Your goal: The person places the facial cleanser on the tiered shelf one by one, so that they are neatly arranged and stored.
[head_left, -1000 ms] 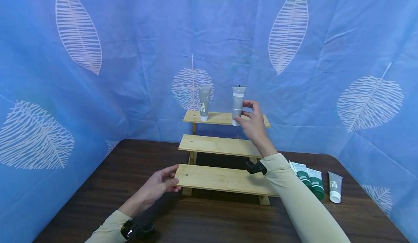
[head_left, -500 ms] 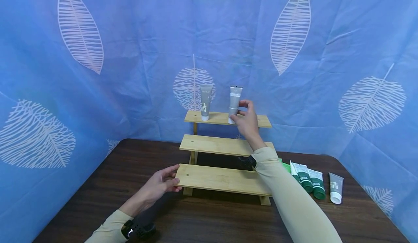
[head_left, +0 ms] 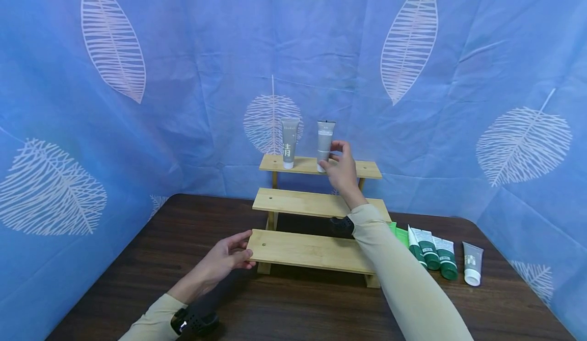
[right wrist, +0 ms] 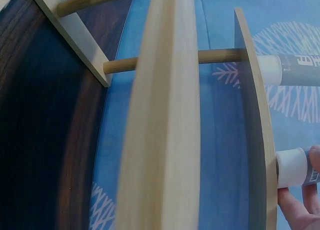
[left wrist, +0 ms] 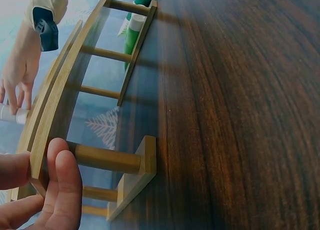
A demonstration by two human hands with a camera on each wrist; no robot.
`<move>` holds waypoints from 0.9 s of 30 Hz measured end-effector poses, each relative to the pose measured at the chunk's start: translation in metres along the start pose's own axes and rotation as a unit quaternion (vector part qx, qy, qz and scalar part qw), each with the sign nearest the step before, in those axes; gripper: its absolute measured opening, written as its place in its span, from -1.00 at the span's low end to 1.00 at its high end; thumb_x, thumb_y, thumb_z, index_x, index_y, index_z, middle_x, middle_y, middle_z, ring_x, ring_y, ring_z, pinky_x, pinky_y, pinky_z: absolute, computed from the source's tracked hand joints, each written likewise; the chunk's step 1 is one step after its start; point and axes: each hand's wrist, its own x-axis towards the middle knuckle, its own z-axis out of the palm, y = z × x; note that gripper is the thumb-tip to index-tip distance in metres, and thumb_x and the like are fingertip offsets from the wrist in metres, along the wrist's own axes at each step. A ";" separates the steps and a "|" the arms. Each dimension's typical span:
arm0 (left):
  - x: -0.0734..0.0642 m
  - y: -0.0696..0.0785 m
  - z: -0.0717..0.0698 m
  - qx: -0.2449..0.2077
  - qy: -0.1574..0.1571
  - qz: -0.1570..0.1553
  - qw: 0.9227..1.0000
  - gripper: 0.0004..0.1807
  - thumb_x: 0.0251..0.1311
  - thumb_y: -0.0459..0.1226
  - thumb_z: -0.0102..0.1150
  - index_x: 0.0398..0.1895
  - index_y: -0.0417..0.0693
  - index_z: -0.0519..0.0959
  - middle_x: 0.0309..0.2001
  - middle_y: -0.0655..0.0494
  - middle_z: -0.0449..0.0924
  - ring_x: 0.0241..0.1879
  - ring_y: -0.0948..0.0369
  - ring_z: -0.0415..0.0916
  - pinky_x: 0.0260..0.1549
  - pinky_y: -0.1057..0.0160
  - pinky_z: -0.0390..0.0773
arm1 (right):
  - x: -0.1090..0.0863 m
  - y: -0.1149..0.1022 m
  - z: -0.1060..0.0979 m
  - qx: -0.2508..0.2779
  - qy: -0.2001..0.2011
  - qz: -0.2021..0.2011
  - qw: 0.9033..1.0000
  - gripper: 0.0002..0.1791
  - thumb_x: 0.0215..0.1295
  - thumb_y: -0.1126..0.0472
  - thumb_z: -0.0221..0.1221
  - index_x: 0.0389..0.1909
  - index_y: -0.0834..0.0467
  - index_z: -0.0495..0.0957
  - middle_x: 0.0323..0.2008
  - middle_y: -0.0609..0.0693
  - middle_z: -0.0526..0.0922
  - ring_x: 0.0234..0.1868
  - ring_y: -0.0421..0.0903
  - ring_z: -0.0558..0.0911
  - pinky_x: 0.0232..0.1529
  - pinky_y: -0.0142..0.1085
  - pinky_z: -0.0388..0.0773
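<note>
A three-step wooden shelf [head_left: 302,250] stands on the dark table. On its top step stands a grey tube [head_left: 290,142] cap down. Just to its right is a second grey tube [head_left: 324,138], also cap down, which my right hand [head_left: 332,156] grips low on its body. The right wrist view shows that tube's white cap [right wrist: 291,167] on the top step's edge, with my right hand [right wrist: 307,202] beside it. My left hand [head_left: 243,252] holds the left end of the bottom step, thumb on top. In the left wrist view my left hand [left wrist: 55,185] wraps that board's end.
Three green tubes [head_left: 431,250] and a grey tube [head_left: 471,263] lie on the table [head_left: 298,308] right of the shelf. A blue leaf-print curtain [head_left: 183,76] closes in the back and both sides. The middle step [head_left: 293,202] carries nothing.
My right hand has carried the second grey tube leftward along the top step, closer to the first tube. My left hand has stayed on the bottom step.
</note>
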 end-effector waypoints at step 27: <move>-0.001 0.002 0.002 0.009 0.011 -0.006 1.000 -0.33 0.44 -0.45 0.07 0.56 -0.34 0.12 0.03 -0.23 0.40 -0.19 0.10 0.66 -0.12 0.20 0.69 | 0.010 0.006 0.005 0.027 -0.032 0.016 0.999 -0.41 0.45 0.41 0.16 0.38 0.13 0.14 0.38 0.18 0.28 0.40 0.19 0.41 0.10 0.06 0.61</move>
